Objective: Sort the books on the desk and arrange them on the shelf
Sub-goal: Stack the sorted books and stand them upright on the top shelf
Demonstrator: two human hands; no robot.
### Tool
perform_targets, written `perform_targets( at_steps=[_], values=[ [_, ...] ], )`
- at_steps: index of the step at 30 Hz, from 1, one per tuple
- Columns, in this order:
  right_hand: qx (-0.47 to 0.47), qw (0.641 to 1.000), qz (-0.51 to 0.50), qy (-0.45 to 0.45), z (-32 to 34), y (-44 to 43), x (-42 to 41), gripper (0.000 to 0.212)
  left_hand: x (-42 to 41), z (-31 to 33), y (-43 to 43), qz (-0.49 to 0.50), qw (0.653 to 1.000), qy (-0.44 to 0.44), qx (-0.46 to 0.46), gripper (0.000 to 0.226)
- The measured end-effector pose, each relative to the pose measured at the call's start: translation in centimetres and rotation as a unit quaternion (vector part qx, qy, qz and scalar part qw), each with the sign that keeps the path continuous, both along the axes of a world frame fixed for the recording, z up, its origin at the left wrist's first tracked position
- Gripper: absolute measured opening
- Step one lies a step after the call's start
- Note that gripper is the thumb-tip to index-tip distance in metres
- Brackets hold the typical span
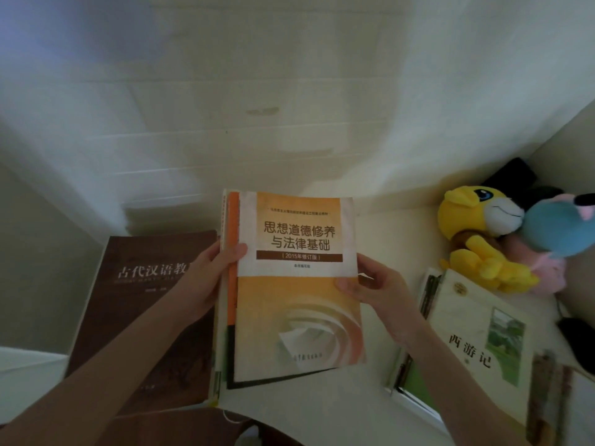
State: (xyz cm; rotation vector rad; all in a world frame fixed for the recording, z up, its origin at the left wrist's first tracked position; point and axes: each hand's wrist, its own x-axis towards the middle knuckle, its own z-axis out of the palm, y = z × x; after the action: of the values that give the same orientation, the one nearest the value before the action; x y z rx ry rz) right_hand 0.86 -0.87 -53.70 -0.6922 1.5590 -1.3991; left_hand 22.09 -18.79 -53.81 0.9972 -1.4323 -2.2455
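Still early in the sorting, by the look of it. Orange textbook [297,284] held up in front, on top of a few thinner books gripped together with it; left hand [206,281] closed on the spine side with the thumb over the cover, right hand [376,291] closed on the opposite edge, thumb also on the cover. Not clear whether this small pile rests on the table [380,201] or hangs just above it.

Left to do: almost everything. Brown book [141,317] lying flat on the left, just beside the held pile and partly under the left forearm. White novel [476,342] lying flat on the right, on top of other books whose edges show under it. No shelf in view, and no book seen placed on one.

Around: yellow plush toy [483,239] and blue plush toy [557,226] in the far right corner, touching each other, the yellow one just beside the white novel. Something dark behind them, too unclear to name. Probably no real obstacle for lifting the pile; the plush toys only crowd the right corner.
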Motion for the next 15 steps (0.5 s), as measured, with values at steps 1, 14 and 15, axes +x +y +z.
perform_targets(
  at_steps=[1,14,15],
  values=[
    [0.001,1.000,0.000,0.025,0.1,0.0,0.1,0.046,0.0,-0.1,0.1,0.003,1.000,0.001,0.000,0.105],
    [0.026,0.958,0.152,-0.242,-2.2,-0.1,-2.6,0.099,-1.2,0.8,0.6,-0.061,0.998,0.024,-0.019,0.092],
    [0.011,0.960,0.148,-0.238,-2.1,-0.1,-2.7,0.089,-1.3,0.7,0.4,-0.070,0.997,0.015,-0.033,0.094]
  ],
)
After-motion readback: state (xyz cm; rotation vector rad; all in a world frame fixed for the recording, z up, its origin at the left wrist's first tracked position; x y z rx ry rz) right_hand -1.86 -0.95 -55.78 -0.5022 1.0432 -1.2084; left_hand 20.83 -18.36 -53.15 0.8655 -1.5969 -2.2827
